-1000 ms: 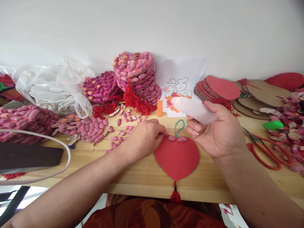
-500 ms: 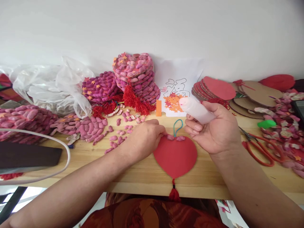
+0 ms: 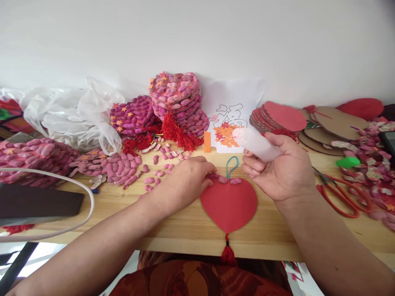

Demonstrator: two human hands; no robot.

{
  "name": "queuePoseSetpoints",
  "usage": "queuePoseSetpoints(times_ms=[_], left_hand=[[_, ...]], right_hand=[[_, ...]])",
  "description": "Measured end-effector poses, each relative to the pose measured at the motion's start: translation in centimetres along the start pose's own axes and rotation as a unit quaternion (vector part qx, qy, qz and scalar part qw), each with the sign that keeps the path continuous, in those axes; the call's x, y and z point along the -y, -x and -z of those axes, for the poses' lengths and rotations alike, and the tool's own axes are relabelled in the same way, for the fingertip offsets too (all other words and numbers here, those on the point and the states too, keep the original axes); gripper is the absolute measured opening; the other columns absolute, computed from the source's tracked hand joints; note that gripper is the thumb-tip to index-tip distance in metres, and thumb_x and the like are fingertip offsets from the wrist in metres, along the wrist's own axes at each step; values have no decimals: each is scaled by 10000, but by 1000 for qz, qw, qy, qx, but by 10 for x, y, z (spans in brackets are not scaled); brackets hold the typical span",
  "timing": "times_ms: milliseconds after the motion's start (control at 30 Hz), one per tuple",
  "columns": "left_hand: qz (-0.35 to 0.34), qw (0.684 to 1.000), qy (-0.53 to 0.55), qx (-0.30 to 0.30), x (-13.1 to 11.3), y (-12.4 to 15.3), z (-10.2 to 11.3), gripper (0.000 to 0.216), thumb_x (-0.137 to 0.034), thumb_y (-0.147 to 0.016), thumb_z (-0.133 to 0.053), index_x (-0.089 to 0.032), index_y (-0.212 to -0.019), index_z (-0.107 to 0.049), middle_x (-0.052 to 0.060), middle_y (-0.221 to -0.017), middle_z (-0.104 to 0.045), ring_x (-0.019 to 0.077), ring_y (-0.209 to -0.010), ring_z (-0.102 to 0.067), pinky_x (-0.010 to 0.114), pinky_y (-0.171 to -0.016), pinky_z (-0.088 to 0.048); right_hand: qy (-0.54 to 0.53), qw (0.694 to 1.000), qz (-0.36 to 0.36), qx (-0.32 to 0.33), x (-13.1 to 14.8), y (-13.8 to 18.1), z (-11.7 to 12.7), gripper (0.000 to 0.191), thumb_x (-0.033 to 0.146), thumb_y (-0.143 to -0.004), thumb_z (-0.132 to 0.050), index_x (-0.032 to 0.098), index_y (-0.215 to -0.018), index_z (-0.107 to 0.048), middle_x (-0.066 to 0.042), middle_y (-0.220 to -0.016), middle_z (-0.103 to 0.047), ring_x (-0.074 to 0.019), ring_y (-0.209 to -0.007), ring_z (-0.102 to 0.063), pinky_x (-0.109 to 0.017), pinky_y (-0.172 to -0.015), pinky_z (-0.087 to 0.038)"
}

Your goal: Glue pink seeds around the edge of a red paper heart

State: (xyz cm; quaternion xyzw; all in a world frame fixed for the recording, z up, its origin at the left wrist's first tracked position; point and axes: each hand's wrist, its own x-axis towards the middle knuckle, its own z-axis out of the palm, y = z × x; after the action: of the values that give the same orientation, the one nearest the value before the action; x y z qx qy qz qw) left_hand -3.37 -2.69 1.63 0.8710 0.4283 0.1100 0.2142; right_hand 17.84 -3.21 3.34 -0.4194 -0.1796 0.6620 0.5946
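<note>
Here the left hand (image 3: 188, 179) lies knuckles-up on the pale wooden table (image 3: 173, 218), its fingers curled down onto a small pink painted shell piece (image 3: 212, 176) at the upper left edge of the red heart-shaped card cut-out (image 3: 228, 203). Two more pink shell pieces (image 3: 230, 180) sit side by side on the top edge of that card, just below a teal cord loop (image 3: 232, 165). A red tassel (image 3: 227, 254) hangs from the card's lower point over the table's front edge.

The right hand (image 3: 282, 172) is raised just right of the card, palm turned inward, its thumb and fingers wrapped round a translucent white squeeze tube (image 3: 256, 144) that points up and to the left.

Loose pink shells (image 3: 160, 164) are scattered beside the left hand. Behind them rise stacks of shell-covered discs with red tassels (image 3: 177, 102), with a crumpled clear plastic bag (image 3: 74, 115) to the left. A white sheet with an outlined character and orange paper stars (image 3: 230, 117) leans against the wall. A pile of red card discs (image 3: 279, 117) lies behind the right hand, and red-handled scissors (image 3: 342, 193) lie on the table to its right.
</note>
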Motion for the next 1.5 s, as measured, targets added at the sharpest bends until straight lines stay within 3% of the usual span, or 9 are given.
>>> queuePoseSetpoints(times_ms=[500, 767, 1033, 1267, 1500], left_hand=[[11, 1000, 12, 14, 1, -2, -2, 234, -87, -897, -676, -193, -1063, -804, 62, -1003, -737, 231, -947, -696, 364, -877, -533], [-26, 997, 31, -66, 2, -1, 2, 198, -68, -923, -646, -182, -921, -808, 37, -903, -762, 190, -855, -704, 308, -804, -526], [-75, 997, -23, -25, 1, 5, -3, 193, -120, -948, -635, -208, -1029, -787, 62, -935, -714, 211, -908, -681, 328, -822, -532], [-54, 997, -48, 6, 0, 7, -8, 188, -156, -909, -706, -191, -1089, -748, 72, -1009, -692, 226, -927, -671, 340, -828, -536], [-52, 996, -54, 47, -5, 6, -5, 170, -164, -972, -619, -156, -1054, -768, 76, -924, -653, 221, -878, -657, 341, -803, -524]], right_hand=[[3, 1000, 4, 2, -1, 0, 1, 138, 317, -796, -609, 231, -743, -516, -23, -614, -559, -121, -435, -350, -267, -423, -270], [10, 1000, 13, 4, 0, 1, 0, 136, 311, -817, -571, 223, -732, -512, -22, -609, -560, -120, -424, -362, -264, -422, -270], [11, 1000, 17, 1, 1, 2, -2, 134, 293, -797, -593, 225, -734, -497, -26, -625, -535, -121, -435, -365, -271, -419, -260], [14, 999, 18, 25, -1, 1, 1, 162, 294, -778, -633, 238, -759, -483, -18, -633, -540, -123, -445, -360, -284, -419, -264], [25, 999, 25, 23, -2, 0, 0, 160, 318, -797, -603, 234, -742, -478, -2, -606, -535, -116, -428, -368, -269, -426, -266]])
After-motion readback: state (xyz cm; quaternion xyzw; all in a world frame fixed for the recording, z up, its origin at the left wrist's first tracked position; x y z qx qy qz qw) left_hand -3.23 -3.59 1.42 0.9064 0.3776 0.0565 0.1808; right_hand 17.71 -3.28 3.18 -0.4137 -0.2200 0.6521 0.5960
